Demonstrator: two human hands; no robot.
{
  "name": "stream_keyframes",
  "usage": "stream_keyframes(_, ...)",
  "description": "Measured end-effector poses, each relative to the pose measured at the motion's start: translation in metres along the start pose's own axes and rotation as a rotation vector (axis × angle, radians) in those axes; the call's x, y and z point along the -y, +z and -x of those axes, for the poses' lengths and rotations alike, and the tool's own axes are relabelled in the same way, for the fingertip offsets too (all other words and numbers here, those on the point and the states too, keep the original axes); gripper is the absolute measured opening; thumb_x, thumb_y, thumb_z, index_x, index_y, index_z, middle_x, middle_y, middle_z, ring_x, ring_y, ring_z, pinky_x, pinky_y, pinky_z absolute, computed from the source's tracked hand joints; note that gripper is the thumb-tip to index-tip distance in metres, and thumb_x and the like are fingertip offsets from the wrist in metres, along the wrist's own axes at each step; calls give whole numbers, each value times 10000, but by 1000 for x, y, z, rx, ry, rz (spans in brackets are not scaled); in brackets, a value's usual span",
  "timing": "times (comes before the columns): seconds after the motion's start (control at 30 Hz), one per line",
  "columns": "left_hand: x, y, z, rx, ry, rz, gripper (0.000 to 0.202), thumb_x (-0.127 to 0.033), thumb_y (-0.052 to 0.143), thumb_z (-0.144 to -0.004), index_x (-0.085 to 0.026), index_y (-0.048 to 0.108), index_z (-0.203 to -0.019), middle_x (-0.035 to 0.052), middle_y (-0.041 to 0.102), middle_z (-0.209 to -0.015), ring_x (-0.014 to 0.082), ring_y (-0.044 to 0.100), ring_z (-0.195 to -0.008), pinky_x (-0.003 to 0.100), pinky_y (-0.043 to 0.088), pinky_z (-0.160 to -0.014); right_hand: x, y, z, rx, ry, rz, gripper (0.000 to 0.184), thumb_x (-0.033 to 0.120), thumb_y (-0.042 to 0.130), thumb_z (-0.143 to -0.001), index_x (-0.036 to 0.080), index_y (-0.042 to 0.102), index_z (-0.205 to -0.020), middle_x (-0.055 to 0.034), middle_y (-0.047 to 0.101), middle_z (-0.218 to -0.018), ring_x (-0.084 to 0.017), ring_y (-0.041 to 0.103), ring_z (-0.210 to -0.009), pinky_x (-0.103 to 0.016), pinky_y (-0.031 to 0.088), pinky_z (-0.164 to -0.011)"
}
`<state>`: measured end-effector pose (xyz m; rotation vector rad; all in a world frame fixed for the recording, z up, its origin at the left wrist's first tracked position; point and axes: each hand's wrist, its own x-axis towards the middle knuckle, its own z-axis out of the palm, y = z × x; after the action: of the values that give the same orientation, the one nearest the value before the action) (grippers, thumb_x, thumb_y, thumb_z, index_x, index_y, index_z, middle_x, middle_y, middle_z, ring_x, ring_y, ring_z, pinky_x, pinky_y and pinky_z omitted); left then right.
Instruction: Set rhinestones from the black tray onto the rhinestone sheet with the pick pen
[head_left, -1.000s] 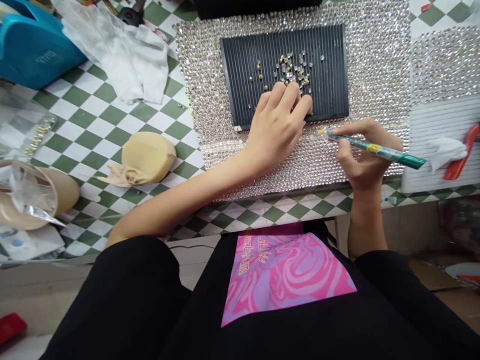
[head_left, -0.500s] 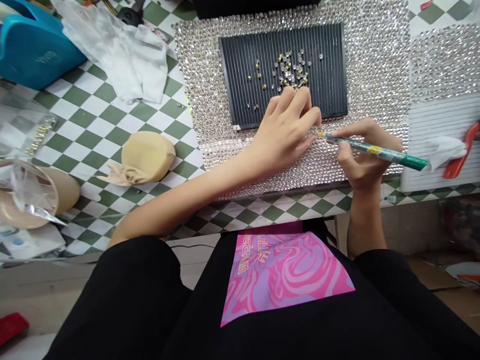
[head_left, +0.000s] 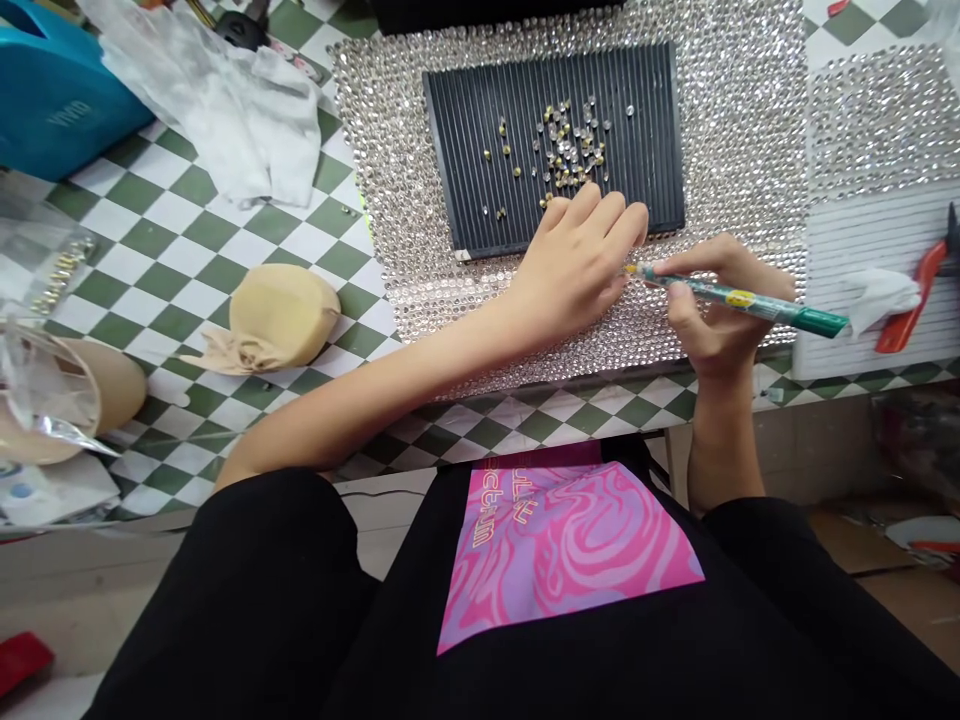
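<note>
My right hand [head_left: 720, 305] grips a green pen [head_left: 757, 300] with a yellow label. Its thin yellowish tip points left and almost meets the fingers of my left hand [head_left: 581, 255]. That left hand is curled at the near edge of a black ridged tray [head_left: 641, 150], its fingertips bent under. Whether they pinch something small is hidden. Several loose rhinestones [head_left: 570, 150], clear and gold-backed, lie in the middle of the tray. Beneath both hands and the tray spreads a sheet of rhinestones [head_left: 739, 130].
A beige wrapped round pad [head_left: 283, 315] sits left of the sheet, below a white cloth [head_left: 255, 130]. A blue container [head_left: 67, 95] and a beige cup [head_left: 120, 385] stand farther left. On the right, a red-handled tool [head_left: 911, 300] lies on a white ridged board [head_left: 840, 240].
The fingers of my left hand have curled and drawn slightly back from the rhinestones. My right hand keeps the pen at nearly the same spot. The whole view has shifted a little.
</note>
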<state>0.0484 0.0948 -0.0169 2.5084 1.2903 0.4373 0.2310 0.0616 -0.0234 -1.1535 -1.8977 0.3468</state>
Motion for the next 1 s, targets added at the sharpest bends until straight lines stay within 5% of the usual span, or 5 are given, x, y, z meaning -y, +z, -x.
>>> stream_keyframes(1.0, -3, 0, -3, 57, -35, 33, 389, -83, 384, -895, -212, 495, -1245, 59, 632, -1134, 275, 535, -1173, 458, 398, -982, 0, 2, 0, -31, -26, 60, 141, 248, 564, -824, 280, 684, -891, 15, 705, -821, -169, 644, -709, -372, 541, -683)
